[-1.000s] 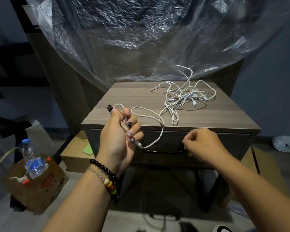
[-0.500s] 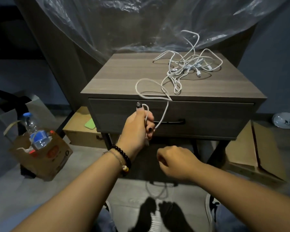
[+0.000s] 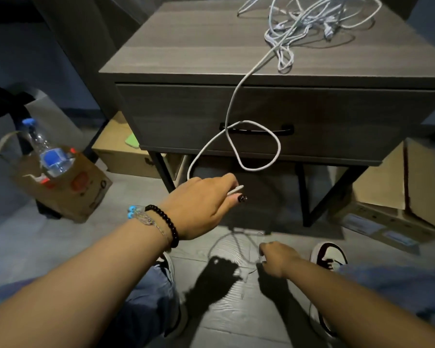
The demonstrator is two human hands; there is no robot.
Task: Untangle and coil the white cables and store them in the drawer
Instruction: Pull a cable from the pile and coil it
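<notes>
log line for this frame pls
left hand: gripping white cable end | right hand: low, grip unclear | tangle: on nightstand | drawer: closed

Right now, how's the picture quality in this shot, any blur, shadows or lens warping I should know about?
Head view: dim, cool lighting; hard dark shadows of both arms fall on the floor. Wide-angle warping bows the nightstand edges. Motion blur smears the cable tangle on top and the right hand; the left hand, gripping the hanging cable, is sharper. No glare.
</notes>
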